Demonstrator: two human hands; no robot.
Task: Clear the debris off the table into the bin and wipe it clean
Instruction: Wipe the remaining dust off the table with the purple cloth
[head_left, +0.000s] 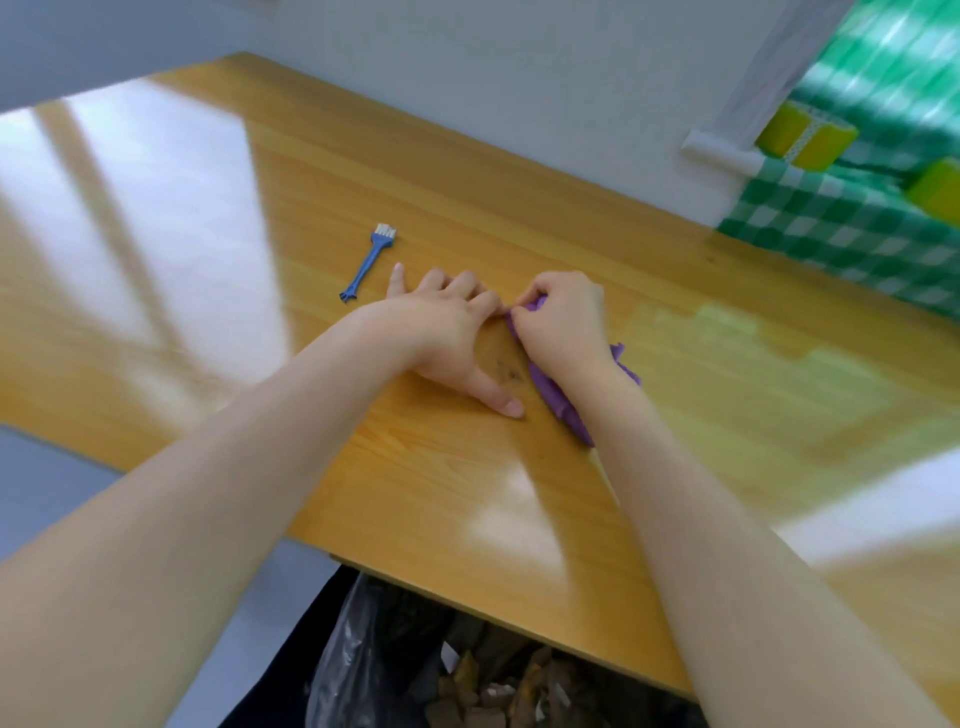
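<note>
Counter (322, 171): glossy wood with strong glare patches. The bin (353, 639), black-bagged, sits below the near edge, almost under my arms. There are scraps in it.

Brush (370, 262): lies alone just left of the left hand, not touching it. Not in use.

Left hand (447, 332): palm down on the counter, holding nothing. The thumb is spread toward me, the little finger straight, the other fingers loosely bent. I read it as a wall. I cannot tell whether its fingertips touch the cloth.

Debris (511, 370): a few dark crumbs on the counter in the gap between the hands, well back from the near edge.

Right hand (566, 327): fingers curled over the bunched purple cloth (563, 410), pressing it to the counter. A tail of cloth trails toward me under the wrist.

Step, my reading: herding crumbs into one pile between hand-wall and cloth, before sending them over the edge into the bin.

Notes for doing it well:
- Cloth edge flat on the wood with no gap, or crumbs slip beneath.
- Short, slow strokes, since crumbs likely skate on the gloss.
- Thumb and palm edge down, to close the pocket.
- Drag the pile toward the edge above the bin, not sideways.
- Wipe only once the crumbs are gone, else they smear.

Far right: tape rolls (802, 140), well apart. Ignore.
</note>
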